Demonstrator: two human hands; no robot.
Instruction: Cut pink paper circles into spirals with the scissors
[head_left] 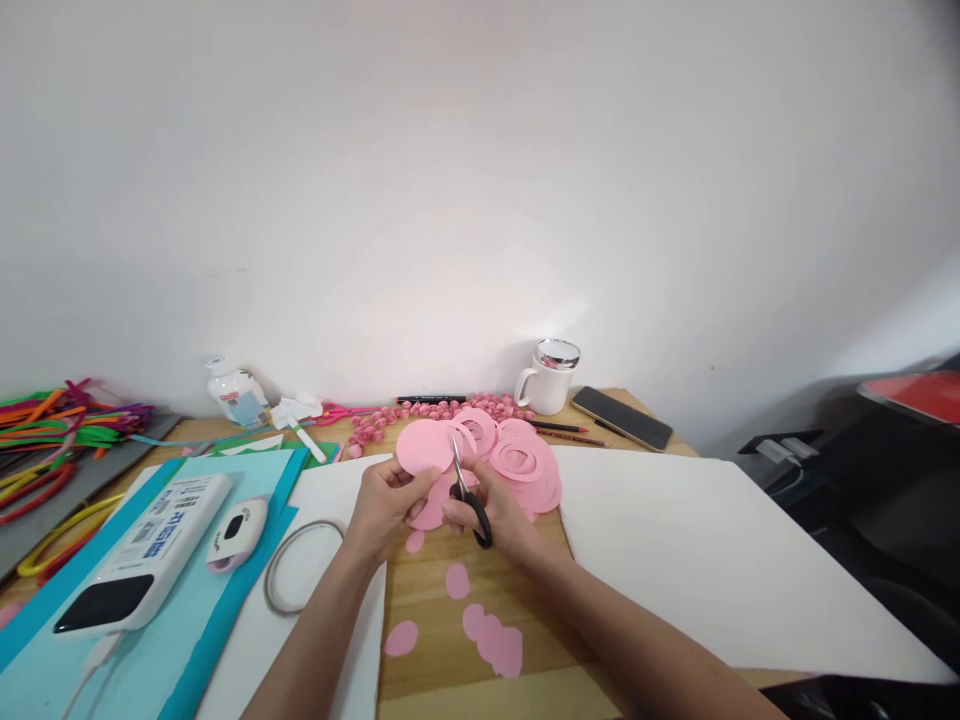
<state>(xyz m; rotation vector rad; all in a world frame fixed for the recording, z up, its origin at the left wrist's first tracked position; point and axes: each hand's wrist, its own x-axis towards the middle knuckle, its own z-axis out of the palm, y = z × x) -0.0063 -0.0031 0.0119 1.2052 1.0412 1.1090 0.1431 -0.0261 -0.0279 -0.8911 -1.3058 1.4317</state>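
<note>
My left hand [394, 497] pinches the lower edge of a pink paper disc [422, 446] between thumb and fingers, holding it above the table. In my right hand [495, 512] is a pair of scissors [459, 468] with black handles, its blades pointing up and away at the disc's right edge. Whether the blades are cutting into the paper cannot be made out. Just behind and to the right lies a pile of pink paper rings [529, 470]. Small pink paper cut-outs [495, 640] are scattered on the wood nearer to me.
Pink rolled paper bits [431, 411], a white mug [550, 377] and a phone [622, 417] stand or lie along the wall. White boards [697, 560] flank the wooden table [427, 605]. Leftward are a power bank [150, 555], a tape roll [279, 580] and coloured pipe cleaners [64, 425].
</note>
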